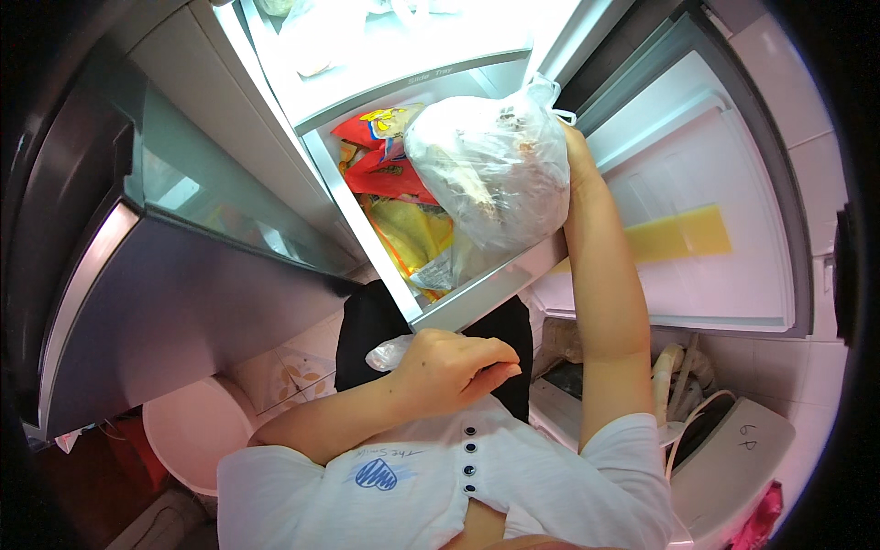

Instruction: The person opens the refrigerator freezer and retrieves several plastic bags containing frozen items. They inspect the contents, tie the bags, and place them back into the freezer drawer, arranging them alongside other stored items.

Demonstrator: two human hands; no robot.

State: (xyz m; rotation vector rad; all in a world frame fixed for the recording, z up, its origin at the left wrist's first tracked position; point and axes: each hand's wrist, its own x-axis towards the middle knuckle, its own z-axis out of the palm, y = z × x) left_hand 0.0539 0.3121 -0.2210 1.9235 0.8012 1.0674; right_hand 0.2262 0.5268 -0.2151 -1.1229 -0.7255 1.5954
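An open refrigerator drawer [495, 285] is in front of me. My right hand [577, 155] is at its right side, fingers mostly hidden behind a full, knotted, translucent white plastic bag [491, 172] that it grips. The bag's contents are unclear. Left of and below it in the drawer lie red printed packaging [388, 175] and a yellow bag [416, 227]. My left hand [457, 364] is closed in front of the drawer, near my chest, with crumpled clear plastic [388, 354] sticking out on its left side.
A lit shelf [412, 75] with bagged items sits above the drawer. Open doors flank it: a dark one [172, 295] at left, a white-lined one [694, 275] at right. A pale round bin [199, 433] stands lower left, a white appliance with a cable [735, 460] lower right.
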